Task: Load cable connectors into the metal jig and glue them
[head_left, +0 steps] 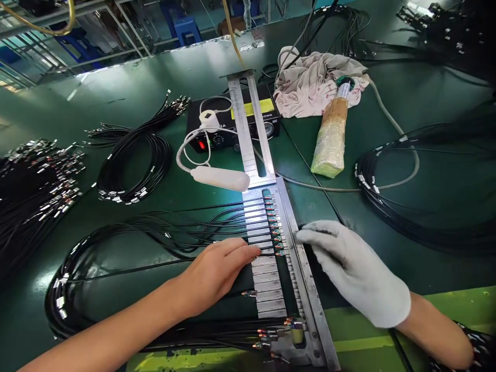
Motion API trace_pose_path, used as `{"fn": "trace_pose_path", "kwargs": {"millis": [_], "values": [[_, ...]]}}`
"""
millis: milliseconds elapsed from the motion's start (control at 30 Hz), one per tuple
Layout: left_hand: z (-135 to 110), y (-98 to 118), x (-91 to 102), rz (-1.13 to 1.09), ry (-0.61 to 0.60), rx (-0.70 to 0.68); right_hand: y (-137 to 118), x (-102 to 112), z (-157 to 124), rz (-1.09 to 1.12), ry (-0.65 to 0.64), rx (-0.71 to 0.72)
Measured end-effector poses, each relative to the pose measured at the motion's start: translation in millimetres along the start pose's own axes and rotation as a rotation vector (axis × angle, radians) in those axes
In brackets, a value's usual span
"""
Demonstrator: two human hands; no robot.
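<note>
A long slotted metal fixture (269, 297) lies on the bench in front of me. Several black cables lie side by side across its upper slots, their stripped ends with small coloured wires (277, 232) over the central opening. My left hand (219, 271), bare, pinches the lowest cable of that row (269, 254) near its end. Below it, a single cable end (248, 293) rests at the fixture's left edge. My right hand (351, 268) wears a white glove; its stretched fingers reach the fixture's right rail (306, 274), holding nothing that I can see. More cable ends (267, 336) bunch at the near end.
A white lamp (220, 177) shines over the fixture, before a black control box (196, 124). Coiled cables (155, 155) and a cable heap (39, 181) lie left; another coil (387, 206) lies right. A wrapped tool (331, 137) and a cloth (302, 82) are behind.
</note>
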State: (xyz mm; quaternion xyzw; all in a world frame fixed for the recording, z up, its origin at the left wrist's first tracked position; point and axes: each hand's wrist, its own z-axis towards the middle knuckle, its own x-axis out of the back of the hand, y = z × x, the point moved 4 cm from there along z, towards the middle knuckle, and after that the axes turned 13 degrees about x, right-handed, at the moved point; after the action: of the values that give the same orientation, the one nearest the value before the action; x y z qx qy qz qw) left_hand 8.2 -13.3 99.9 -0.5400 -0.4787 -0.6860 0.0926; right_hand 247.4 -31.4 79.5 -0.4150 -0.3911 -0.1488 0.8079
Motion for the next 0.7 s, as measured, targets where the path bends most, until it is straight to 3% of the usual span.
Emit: {"fn": "trace_pose_path", "kwargs": {"millis": [133, 267, 467, 700], "values": [[-15.4, 3.1, -10.1, 0.135, 0.138, -0.032, -11.4, -1.7, 0.2, -0.112, -0.093, 0.224], [-33.5, 1.5, -19.5, 0.291, 0.303, 0.062, -10.2, -0.9, 3.0, -0.098, -0.074, 0.243], [-29.9, -0.8, -23.5, 0.321, 0.339, 0.040, -6.4, -1.8, 3.2, -0.071, -0.067, 0.235], [-20.4, 9.1, -6.7, 0.380, 0.215, -0.189, -4.8, -3.6, -1.4, -0.055, -0.060, 0.178]]}}
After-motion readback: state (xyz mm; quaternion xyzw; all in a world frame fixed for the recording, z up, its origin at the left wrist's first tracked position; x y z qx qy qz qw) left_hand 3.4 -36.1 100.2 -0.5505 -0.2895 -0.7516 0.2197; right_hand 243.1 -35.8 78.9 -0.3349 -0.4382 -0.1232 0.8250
